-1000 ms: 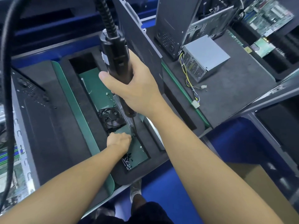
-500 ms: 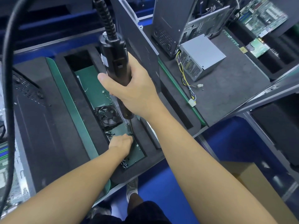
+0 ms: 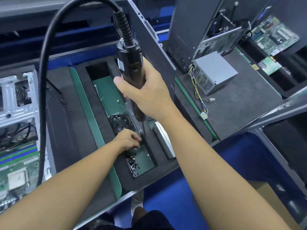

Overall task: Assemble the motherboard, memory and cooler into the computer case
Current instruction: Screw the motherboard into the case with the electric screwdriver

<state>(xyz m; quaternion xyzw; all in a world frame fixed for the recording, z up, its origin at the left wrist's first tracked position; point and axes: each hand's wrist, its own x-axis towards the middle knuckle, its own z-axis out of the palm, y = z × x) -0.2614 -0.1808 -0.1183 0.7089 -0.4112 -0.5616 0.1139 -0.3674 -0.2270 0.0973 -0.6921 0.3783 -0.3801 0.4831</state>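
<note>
The right hand (image 3: 146, 93) is wrapped round the black screwdriver (image 3: 131, 67), thumb across its front, holding it upright at 12 o'clock from the picture's centre. A white label (image 3: 121, 63) on the tool's 9 o'clock side is too blurred to read. Its thick cable (image 3: 43, 90) loops round to 9 o'clock and leaves the picture at the lower left. The bit points down into the foam tray (image 3: 149, 178), its tip just beside the left hand (image 3: 127, 140) at 6 o'clock from the tool. That hand's fingers are curled down into the tray's slot and hide what is under them, so I cannot tell whether they pinch anything. A heap of small dark screws (image 3: 132, 163) lies at 6 o'clock from the hand. A black fan (image 3: 120, 122), partly covered by hand and tool, sits at its 12 o'clock. The motherboard (image 3: 18, 173) lies at 8 o'clock inside the open case (image 3: 18, 97), both cut off by the left edge; its print is too small to read. At 2 o'clock a grey power supply (image 3: 216, 70) stands beside a second case (image 3: 187, 34); a second board (image 3: 275, 37) beyond is blurred.
</note>
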